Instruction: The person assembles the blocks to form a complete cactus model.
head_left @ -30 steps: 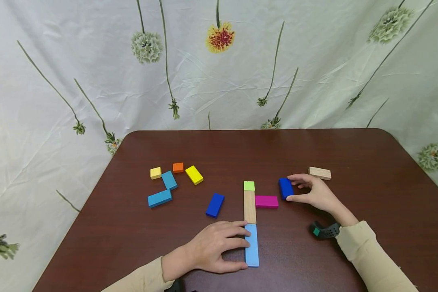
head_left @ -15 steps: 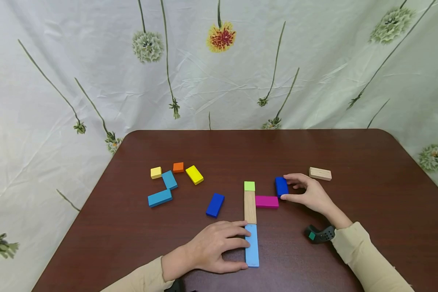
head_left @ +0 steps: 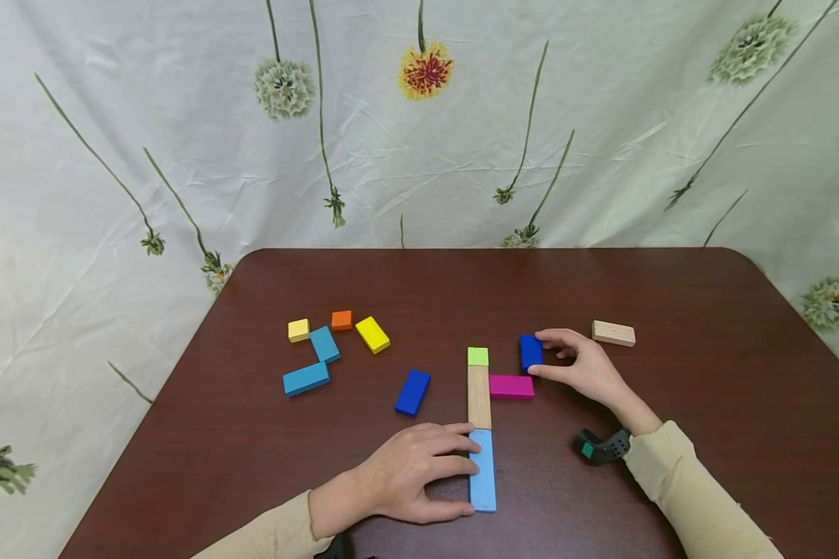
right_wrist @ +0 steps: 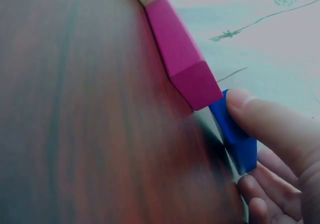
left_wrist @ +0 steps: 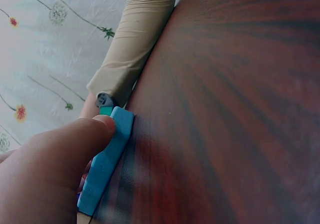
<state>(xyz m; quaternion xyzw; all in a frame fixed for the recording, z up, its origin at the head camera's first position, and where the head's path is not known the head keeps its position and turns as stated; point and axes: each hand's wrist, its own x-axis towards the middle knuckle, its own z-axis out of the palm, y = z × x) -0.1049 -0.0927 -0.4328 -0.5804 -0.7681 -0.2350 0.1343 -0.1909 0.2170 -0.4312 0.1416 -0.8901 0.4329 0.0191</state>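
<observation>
the right hand [head_left: 579,373] is pinching a dark blue block [head_left: 530,353] just by the far side of a magenta block [head_left: 511,387]; the left hand [head_left: 407,472], loosely spread, is touching a light blue block [head_left: 484,475].

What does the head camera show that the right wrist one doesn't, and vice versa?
Head only: the left hand touching the light blue block, plus the lime block.
Right wrist only: the right end face of the magenta block.
Both: that magenta block, the right hand holding a dark blue block, the table and the flowered cloth.
</observation>
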